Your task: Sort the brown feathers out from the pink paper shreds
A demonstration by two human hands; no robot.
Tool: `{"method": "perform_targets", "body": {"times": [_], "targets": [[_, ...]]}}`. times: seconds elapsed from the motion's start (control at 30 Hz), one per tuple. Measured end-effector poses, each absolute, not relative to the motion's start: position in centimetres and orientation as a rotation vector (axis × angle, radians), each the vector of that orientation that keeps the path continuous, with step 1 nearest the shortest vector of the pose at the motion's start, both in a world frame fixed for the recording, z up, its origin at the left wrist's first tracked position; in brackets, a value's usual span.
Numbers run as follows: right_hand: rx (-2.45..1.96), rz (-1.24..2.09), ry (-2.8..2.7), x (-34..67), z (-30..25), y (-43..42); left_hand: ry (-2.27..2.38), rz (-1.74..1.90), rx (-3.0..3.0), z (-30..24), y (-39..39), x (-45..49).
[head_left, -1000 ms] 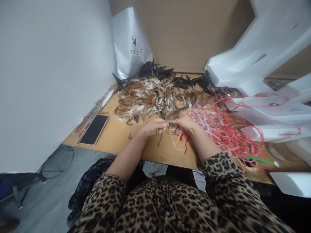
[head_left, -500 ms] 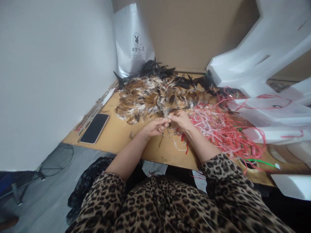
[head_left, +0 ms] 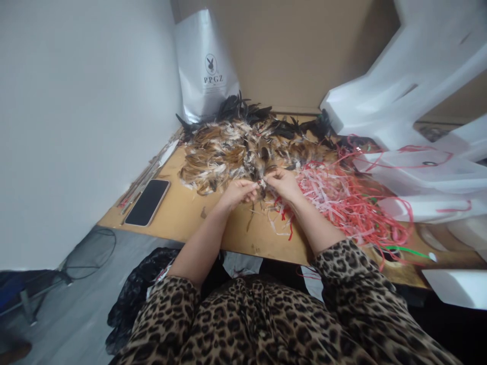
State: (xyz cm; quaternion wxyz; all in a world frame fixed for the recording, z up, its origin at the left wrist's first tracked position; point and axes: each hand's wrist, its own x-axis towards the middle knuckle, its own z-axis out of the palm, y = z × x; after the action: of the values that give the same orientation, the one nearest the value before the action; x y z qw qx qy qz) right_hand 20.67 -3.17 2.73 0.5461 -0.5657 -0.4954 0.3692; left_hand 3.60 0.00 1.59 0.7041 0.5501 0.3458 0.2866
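Silver "PPGZ" rabbit-logo bag (head_left: 203, 43) behind feathers (head_left: 216, 157)

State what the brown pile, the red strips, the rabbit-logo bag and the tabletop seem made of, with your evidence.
Brown pile: feathers, softly glossy, shown by slender overlapping plumes.
Red strips: perhaps smooth plastic ribbon, judging by narrow, tangled loops.
Rabbit-logo bag: perhaps plastic film, given its silvery sheen.
Tabletop: probably wood or board, flat yellowish-brown with dark stains.

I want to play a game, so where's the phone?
In the head view, the phone lies near the left end of the table, left of the feathers and the left hand.
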Motion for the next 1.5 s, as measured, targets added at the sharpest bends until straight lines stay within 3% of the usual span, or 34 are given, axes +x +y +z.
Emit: {"method": "perform_targets", "body": {"times": [0.27, 0.6, 0.97, 1.5], "targets": [[-1.312, 1.104, -0.943, 19.6, 1.7, -3.0, 0.637, 1.107, 1.545, 1.7, -0.1, 4.7], [-1.166, 1.499, -0.767, 19.7, 1.7, -3.1, 0.674, 0.955, 1.458, 1.4, -0.1, 4.5], [-1.554, 0.997, -1.370, 20.8, 2.8, -3.7, 0.852, 0.947, 1.335, 0.2, 0.5, 5.0], [-1.370, 1.096, -1.263, 20.4, 2.9, -3.5, 0.852, 0.909, 1.590, 0.4, 0.1, 4.6]]}}
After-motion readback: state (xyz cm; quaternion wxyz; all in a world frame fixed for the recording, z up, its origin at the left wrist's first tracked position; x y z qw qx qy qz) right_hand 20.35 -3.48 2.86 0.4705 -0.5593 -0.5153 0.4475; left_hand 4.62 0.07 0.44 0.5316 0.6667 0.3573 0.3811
